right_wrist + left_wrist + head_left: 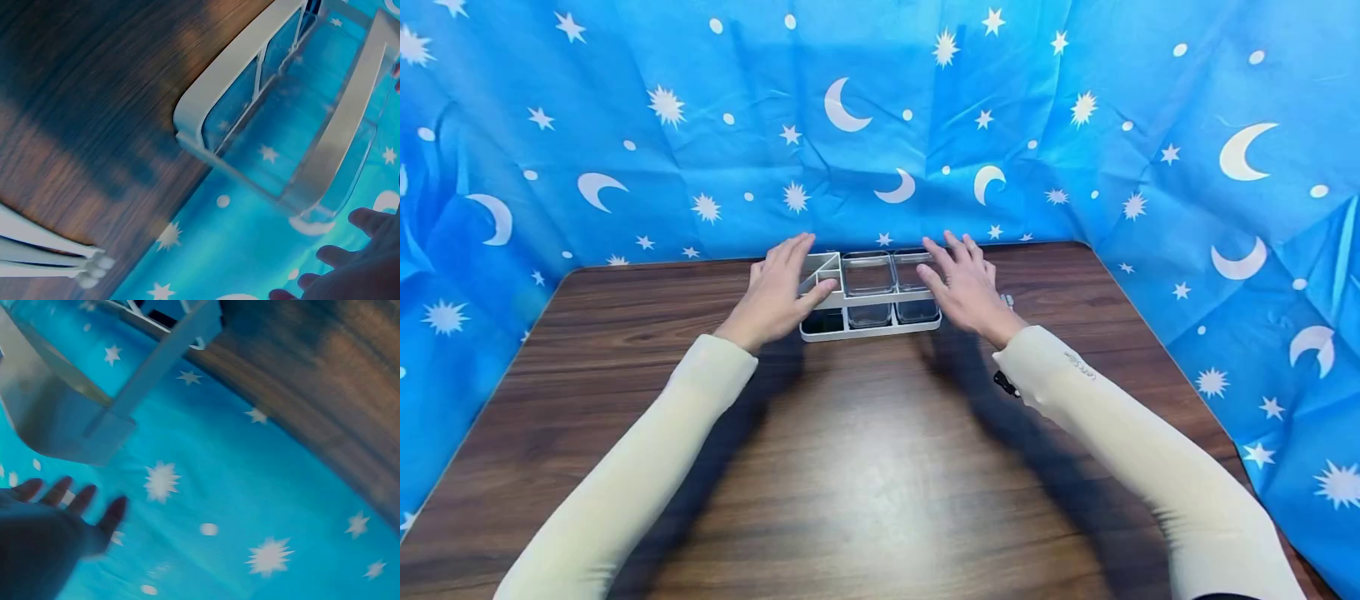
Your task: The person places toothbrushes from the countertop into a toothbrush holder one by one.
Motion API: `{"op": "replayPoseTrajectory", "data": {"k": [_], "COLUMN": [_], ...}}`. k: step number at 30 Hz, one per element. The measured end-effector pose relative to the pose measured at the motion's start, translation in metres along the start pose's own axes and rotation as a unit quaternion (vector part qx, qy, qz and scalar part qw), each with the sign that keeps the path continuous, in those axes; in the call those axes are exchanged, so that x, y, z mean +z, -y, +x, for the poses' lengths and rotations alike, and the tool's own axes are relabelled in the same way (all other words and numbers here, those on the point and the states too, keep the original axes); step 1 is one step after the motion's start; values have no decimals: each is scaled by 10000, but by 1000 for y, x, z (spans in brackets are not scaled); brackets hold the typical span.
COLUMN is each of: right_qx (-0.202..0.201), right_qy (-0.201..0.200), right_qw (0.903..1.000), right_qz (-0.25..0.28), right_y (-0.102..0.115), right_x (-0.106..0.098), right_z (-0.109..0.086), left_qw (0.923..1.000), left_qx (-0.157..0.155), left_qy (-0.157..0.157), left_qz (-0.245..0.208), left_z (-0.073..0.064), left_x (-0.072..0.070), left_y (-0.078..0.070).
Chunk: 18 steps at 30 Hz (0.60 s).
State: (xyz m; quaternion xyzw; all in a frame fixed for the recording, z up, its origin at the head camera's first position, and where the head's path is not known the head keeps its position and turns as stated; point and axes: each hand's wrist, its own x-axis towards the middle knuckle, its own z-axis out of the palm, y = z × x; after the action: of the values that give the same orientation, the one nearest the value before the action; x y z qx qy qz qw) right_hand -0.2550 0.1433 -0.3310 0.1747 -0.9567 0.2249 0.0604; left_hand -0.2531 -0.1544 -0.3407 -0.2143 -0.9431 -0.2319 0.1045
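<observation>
A white two-tier organizer rack (871, 333) stands at the far edge of the table, with clear bins (868, 273) in its upper tier and dark-looking compartments below. White dividers (829, 273) split the upper left section. At the rack's left end is my left hand (778, 292), its fingers spread and relaxed, the thumb in front of the upper tier. My right hand (964, 283) is at the opposite end, fingers likewise spread. Both wrist views show fingers beside the upper tier (69, 419) with nothing gripped; at the right, the rack's rounded end (194, 119) is visible.
Several white strips with rounded ends (56, 253) lie on the table right of the rack; their kind is unclear. A blue curtain with moons and stars (880, 125) hangs behind and around the dark wood table (865, 467).
</observation>
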Motion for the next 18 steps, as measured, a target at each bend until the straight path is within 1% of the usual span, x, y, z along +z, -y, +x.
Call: {"op": "replayPoseTrajectory", "data": {"k": [3, 5, 8, 11, 14, 18], "right_qx": [-39, -71, -43, 201, 471, 756], "right_qy": [-199, -286, -340, -319, -364, -434], "right_qw": [9994, 9984, 9970, 9960, 9944, 9923], "right_qz": [298, 475, 690, 812, 876, 880], "right_y": [-9, -16, -26, -34, -43, -58], "right_x": [-4, -6, -9, -10, -12, -14], "right_z": [-4, -7, -11, -16, -21, -27], "left_qw": [9985, 9968, 9944, 9923, 9908, 9906], "left_qx": [233, 259, 126, -66, -171, -267], "left_qy": [-72, -69, -59, -50, -5, 145], "left_qz": [-492, -751, -1049, -1234, -1339, -1336], "left_z": [0, 0, 0, 0, 1, 2], "left_x": [0, 1, 4, 8, 12, 18], "left_y": [13, 22, 33, 42, 47, 52]}}
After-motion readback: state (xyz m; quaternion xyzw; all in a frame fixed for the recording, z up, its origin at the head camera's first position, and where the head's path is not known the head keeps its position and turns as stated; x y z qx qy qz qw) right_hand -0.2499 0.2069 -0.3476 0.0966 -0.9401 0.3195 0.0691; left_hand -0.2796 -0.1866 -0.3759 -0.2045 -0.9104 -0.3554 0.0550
